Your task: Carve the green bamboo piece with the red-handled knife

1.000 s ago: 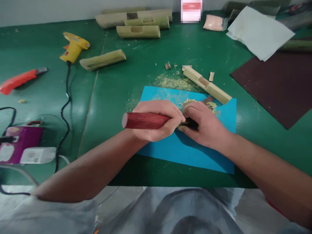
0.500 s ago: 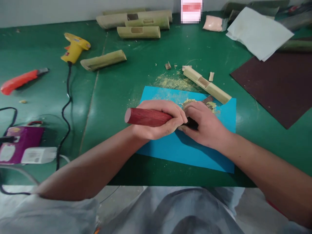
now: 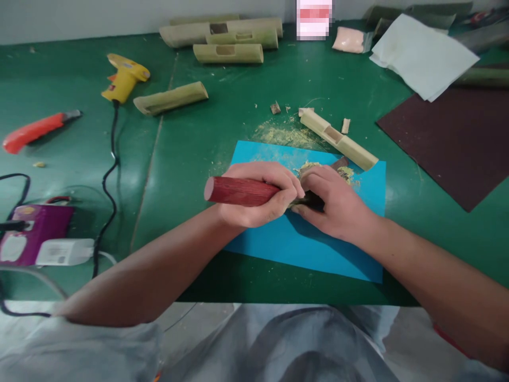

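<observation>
In the head view, my left hand [image 3: 262,193] is closed around the thick red wooden handle [image 3: 242,191] of a tool. The handle's blunt end points left, and the working end is hidden by my fingers. Just right of it, my right hand [image 3: 334,199] pinches a dark, slim piece [image 3: 312,200] that is mostly covered by the fingers. Both hands meet over a blue sheet [image 3: 330,254] strewn with yellowish shavings [image 3: 310,166]. A brown strip [image 3: 340,162] pokes out beyond my right fingers. Behind them lies a notched bamboo piece [image 3: 353,148], partly on the sheet.
Several cut bamboo tubes [image 3: 246,53] lie at the back, with another [image 3: 170,98] nearer. To the left are a yellow glue gun [image 3: 125,79], a red utility knife [image 3: 35,131] and a purple power box [image 3: 43,225]. Dark sheet [image 3: 449,143] and white paper [image 3: 423,55] lie right.
Both hands stay almost in place with the same grips. A little more of the piece shows between them. The whole view has shifted very slightly.
</observation>
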Motion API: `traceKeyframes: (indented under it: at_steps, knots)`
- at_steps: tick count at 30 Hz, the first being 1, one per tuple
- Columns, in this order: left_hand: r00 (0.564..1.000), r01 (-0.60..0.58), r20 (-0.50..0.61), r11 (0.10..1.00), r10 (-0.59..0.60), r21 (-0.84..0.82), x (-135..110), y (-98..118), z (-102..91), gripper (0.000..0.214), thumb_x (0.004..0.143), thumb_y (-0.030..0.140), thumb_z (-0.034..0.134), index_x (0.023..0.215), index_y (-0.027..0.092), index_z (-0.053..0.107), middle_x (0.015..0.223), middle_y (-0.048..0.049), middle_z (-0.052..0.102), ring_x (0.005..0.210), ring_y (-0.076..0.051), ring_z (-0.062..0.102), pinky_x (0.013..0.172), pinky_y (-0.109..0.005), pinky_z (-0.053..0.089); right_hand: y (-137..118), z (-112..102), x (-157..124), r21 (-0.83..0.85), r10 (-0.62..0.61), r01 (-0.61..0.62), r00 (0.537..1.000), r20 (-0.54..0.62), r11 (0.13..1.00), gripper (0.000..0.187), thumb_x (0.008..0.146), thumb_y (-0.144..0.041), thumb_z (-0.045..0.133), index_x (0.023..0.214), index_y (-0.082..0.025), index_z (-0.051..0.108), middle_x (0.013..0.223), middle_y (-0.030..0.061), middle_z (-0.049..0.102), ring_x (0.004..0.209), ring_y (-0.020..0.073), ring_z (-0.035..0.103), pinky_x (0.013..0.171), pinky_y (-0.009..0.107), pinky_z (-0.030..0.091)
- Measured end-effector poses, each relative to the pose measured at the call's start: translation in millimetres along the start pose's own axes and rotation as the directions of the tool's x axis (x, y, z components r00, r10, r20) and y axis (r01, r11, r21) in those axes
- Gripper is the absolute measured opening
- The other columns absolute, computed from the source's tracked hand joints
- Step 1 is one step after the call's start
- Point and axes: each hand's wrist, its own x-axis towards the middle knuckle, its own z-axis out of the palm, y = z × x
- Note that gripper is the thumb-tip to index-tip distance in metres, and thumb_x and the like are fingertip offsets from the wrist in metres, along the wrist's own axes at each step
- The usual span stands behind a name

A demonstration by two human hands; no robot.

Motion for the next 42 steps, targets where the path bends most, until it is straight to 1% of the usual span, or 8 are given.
traceKeyframes:
  at_steps: [4,7,11,18,31,34,39,42]
  knots:
    - [1.000,0.002,0.008,1.000,-0.002,-0.002,1,2,0.4,0.010,0.092,0.024,0.069,0.083,0.019,0.070,0.088,-0.0028,0.080,0.078,-0.016,0.078,0.074,-0.026,0.064,1,1,0,-0.013,-0.005,0.005,1.000,-0.009,1.000,0.018,0.089,-0.027,0.068,0.089,-0.025,0.051,0.097,0.0078,0.065,0.097,0.0270,0.059,0.087,0.044,0.048]
    - [1.000,-0.014,0.023,1.000,0.015,-0.004,2,3,0.1,0.010,0.092,0.022,0.070,0.082,0.019,0.070,0.086,-0.0026,0.080,0.078,-0.015,0.078,0.073,-0.024,0.064,1,1,0,-0.007,-0.011,0.010,1.000,-0.008,1.000,0.018,0.089,-0.026,0.068,0.087,-0.025,0.049,0.096,0.0081,0.065,0.097,0.0270,0.059,0.087,0.045,0.048]
    - [0.999,-0.004,0.043,1.000,0.003,0.019,2,5,-0.9,0.010,0.092,0.023,0.069,0.082,0.020,0.070,0.087,-0.0022,0.081,0.078,-0.015,0.078,0.074,-0.026,0.064,1,1,0,0.001,-0.014,0.014,1.000,-0.009,1.000,0.018,0.089,-0.024,0.068,0.088,-0.025,0.050,0.095,0.0074,0.065,0.096,0.0267,0.060,0.088,0.045,0.048]
    - [0.999,0.000,0.053,0.999,-0.002,0.042,1,6,-1.6,0.007,0.090,0.021,0.070,0.083,0.021,0.071,0.088,-0.0022,0.081,0.077,-0.015,0.078,0.072,-0.024,0.064,2,1,0,0.014,-0.018,0.018,1.000,-0.009,1.000,0.021,0.089,-0.024,0.068,0.086,-0.026,0.047,0.093,0.0057,0.063,0.095,0.0255,0.059,0.088,0.044,0.047]
    - [0.997,-0.058,0.047,0.998,0.056,0.037,4,9,2.0,0.005,0.088,0.019,0.071,0.083,0.021,0.071,0.086,-0.0027,0.081,0.076,-0.015,0.079,0.073,-0.023,0.065,2,2,0,0.010,-0.010,0.010,1.000,-0.010,1.000,0.021,0.090,-0.026,0.066,0.085,-0.026,0.045,0.090,0.0037,0.059,0.091,0.0234,0.056,0.085,0.043,0.045]
    - [0.998,-0.052,0.043,0.998,0.050,0.044,3,8,2.4,0.006,0.089,0.020,0.071,0.083,0.022,0.071,0.085,-0.0023,0.081,0.076,-0.016,0.079,0.071,-0.024,0.065,3,2,0,0.017,-0.012,0.012,1.000,-0.011,1.000,0.020,0.090,-0.025,0.066,0.085,-0.026,0.046,0.091,0.0039,0.060,0.091,0.0237,0.056,0.086,0.043,0.045]
    - [0.995,-0.082,0.056,0.994,0.078,0.066,6,11,5.0,0.009,0.087,0.018,0.072,0.081,0.024,0.068,0.081,-0.0018,0.081,0.072,-0.016,0.077,0.069,-0.025,0.064,2,2,0,0.013,-0.015,0.015,1.000,-0.013,1.000,0.018,0.093,-0.027,0.064,0.086,-0.026,0.047,0.092,0.0053,0.061,0.093,0.0248,0.058,0.086,0.044,0.046]
    - [0.996,-0.060,0.068,0.996,0.055,0.067,9,13,6.1,0.013,0.090,0.019,0.069,0.079,0.025,0.066,0.079,-0.0002,0.079,0.071,-0.015,0.076,0.067,-0.025,0.063,1,2,0,0.010,-0.012,0.012,1.000,-0.011,1.000,0.018,0.092,-0.027,0.064,0.085,-0.026,0.048,0.092,0.0057,0.062,0.093,0.0253,0.058,0.085,0.045,0.046]
